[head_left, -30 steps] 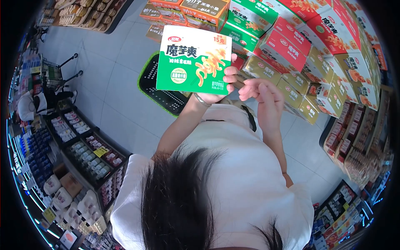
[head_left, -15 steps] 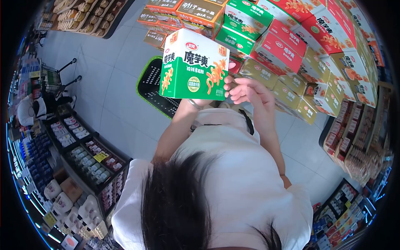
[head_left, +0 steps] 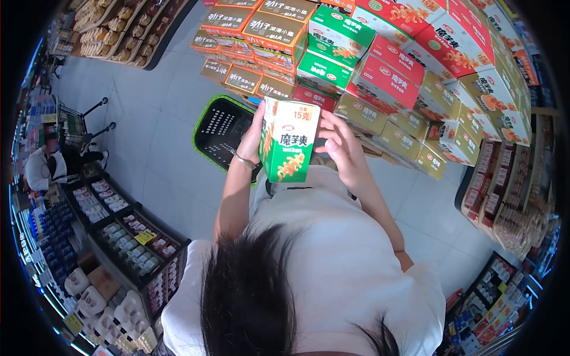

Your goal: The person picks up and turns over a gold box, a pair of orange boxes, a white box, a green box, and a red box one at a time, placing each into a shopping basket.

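A green and white snack box (head_left: 287, 141) is upright in front of my torso, its narrow end with orange food pictures facing me. My left hand (head_left: 253, 137) is closed round the box's left side, with a bracelet at the wrist. At the right side, my right hand (head_left: 344, 148) has its fingertips against the box's edge, the fingers bent and partly hidden behind it. Just beyond my left hand stands a black shopping basket (head_left: 221, 123) with a green rim, partly covered by the box and hand.
Ahead are stacked brown boxes (head_left: 274, 28), green boxes (head_left: 339, 37), red boxes (head_left: 389, 80) and gold boxes (head_left: 399, 141). A shelf (head_left: 127, 222) of packaged goods is at left, near a person (head_left: 40, 167) and a shopping cart (head_left: 72, 121). Another shelf (head_left: 504, 190) stands at right.
The box has turned from its wide face to its narrow end and come lower, nearer my body. My left hand now shows at its side, and my right fingers have moved onto its edge.
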A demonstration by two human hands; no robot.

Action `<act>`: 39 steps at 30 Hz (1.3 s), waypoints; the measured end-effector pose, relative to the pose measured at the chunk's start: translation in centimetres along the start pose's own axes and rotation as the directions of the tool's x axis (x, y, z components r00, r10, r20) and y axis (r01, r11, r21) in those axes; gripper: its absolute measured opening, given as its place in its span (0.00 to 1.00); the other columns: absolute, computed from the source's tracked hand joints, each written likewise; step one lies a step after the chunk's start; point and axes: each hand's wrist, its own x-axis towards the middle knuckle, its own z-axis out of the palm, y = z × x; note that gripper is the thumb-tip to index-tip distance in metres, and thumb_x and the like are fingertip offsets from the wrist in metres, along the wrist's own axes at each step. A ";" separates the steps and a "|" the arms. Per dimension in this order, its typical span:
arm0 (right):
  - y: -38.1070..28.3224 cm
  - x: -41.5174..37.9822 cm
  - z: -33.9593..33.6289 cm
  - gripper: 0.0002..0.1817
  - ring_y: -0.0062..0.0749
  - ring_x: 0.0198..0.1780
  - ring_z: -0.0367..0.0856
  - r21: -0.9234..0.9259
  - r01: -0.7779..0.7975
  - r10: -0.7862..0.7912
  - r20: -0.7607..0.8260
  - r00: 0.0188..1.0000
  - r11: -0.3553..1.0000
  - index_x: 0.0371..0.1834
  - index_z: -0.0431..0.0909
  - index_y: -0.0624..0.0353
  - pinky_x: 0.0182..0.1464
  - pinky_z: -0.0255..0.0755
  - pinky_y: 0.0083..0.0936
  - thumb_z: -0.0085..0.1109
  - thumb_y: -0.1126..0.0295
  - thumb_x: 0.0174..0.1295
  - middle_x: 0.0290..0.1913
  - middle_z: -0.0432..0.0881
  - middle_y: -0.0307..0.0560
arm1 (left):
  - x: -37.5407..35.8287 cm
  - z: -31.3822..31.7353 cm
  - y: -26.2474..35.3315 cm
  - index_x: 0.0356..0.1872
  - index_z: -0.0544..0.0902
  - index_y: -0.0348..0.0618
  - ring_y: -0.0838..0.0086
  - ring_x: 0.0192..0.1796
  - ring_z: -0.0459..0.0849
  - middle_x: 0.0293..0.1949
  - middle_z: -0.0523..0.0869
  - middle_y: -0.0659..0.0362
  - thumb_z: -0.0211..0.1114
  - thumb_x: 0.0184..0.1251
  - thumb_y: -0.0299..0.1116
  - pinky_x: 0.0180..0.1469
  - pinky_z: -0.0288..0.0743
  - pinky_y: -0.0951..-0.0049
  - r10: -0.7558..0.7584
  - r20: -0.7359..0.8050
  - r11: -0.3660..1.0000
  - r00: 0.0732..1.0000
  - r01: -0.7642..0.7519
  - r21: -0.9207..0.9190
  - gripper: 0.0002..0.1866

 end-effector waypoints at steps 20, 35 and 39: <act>1.0 -1.2 1.3 0.37 0.28 0.54 0.73 -0.068 -0.026 0.016 -0.152 0.988 0.997 0.67 0.53 0.61 0.54 0.68 0.28 0.63 0.71 0.57 0.56 0.73 0.47 | -0.2 1.0 -0.6 0.32 0.82 0.32 0.87 0.31 0.73 0.28 0.81 0.65 0.51 0.73 0.50 0.35 0.68 0.83 0.468 -0.201 0.786 0.860 -0.302 0.540 0.26; 2.1 -0.2 1.4 0.29 0.23 0.57 0.69 0.194 -0.085 0.111 -0.130 0.985 0.977 0.65 0.59 0.62 0.57 0.64 0.26 0.54 0.61 0.65 0.55 0.73 0.44 | -4.2 2.8 2.2 0.41 0.82 0.31 0.84 0.37 0.77 0.35 0.84 0.61 0.48 0.74 0.49 0.42 0.70 0.82 0.430 -0.230 0.798 0.873 -0.248 0.549 0.26; 3.5 -0.3 0.0 0.29 0.17 0.50 0.68 0.108 -0.182 0.199 -0.183 0.963 0.977 0.64 0.65 0.56 0.42 0.58 0.17 0.46 0.49 0.65 0.54 0.75 0.36 | -5.2 2.6 3.0 0.49 0.79 0.32 0.80 0.44 0.78 0.42 0.84 0.58 0.46 0.74 0.49 0.48 0.70 0.80 0.389 -0.182 0.831 0.903 -0.258 0.493 0.27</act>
